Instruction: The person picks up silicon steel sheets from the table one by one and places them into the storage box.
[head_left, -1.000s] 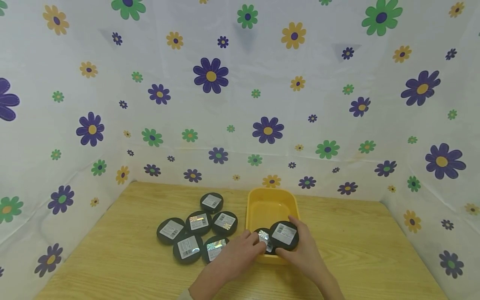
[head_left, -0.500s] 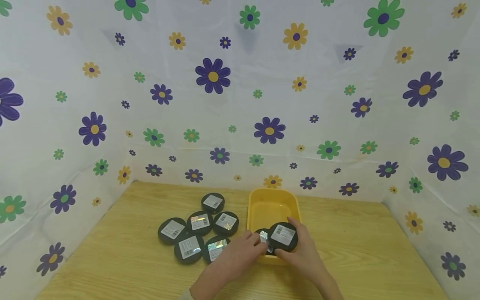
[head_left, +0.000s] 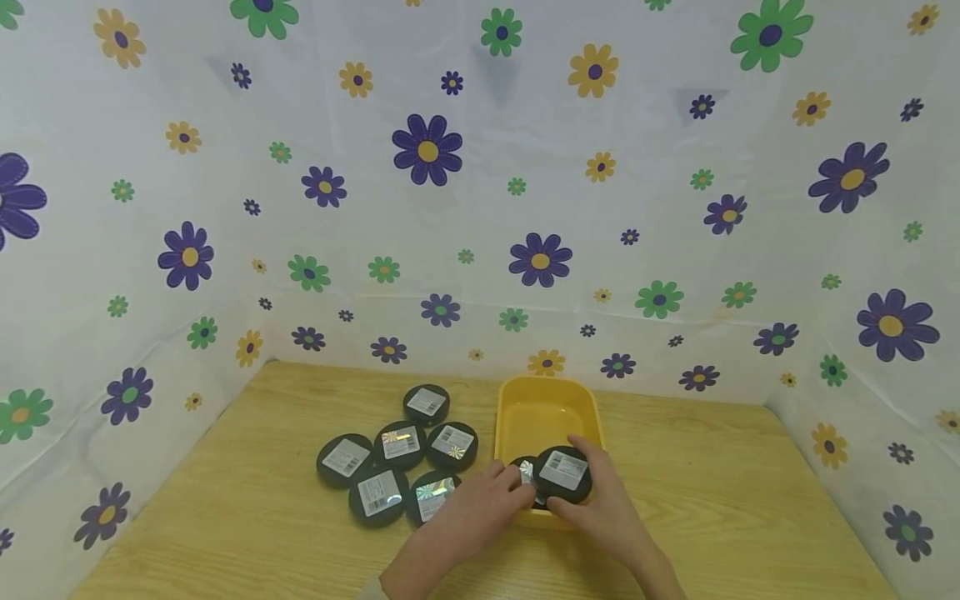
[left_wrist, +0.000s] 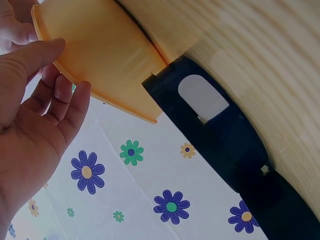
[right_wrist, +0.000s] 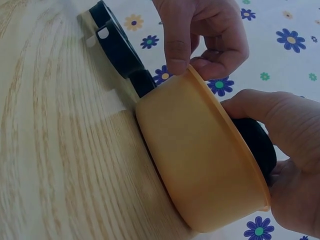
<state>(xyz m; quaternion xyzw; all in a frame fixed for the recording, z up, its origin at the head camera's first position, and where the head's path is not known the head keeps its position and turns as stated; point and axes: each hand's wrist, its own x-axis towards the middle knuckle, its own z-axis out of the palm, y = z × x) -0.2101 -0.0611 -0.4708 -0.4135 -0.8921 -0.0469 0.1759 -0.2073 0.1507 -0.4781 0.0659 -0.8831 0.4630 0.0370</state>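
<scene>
In the head view, a yellow plastic bin (head_left: 536, 425) stands on the table. My right hand (head_left: 607, 504) holds a thick black disc (head_left: 564, 472) with a white barcode label, thumb and fingers on its edge, above the near end of the bin. A second black disc (head_left: 527, 469) with a shiny sticker lies partly beneath it. My left hand (head_left: 480, 504) is at the bin's near left corner, fingertips by that lower disc. In the left wrist view, the left thumb (left_wrist: 52, 47) presses the bin's outer wall, with fingers curled at the rim.
Left of the bin, several black labelled discs (head_left: 400, 444) lie close together on the wood-grain table (head_left: 712, 492). One of them (head_left: 433, 497) is partly covered by my left forearm. Flower-printed white cloth (head_left: 480, 208) stands behind and at both sides.
The disc in my right hand has shifted slightly left and down, covering more of the disc beneath. My left hand has stayed at the bin's corner.
</scene>
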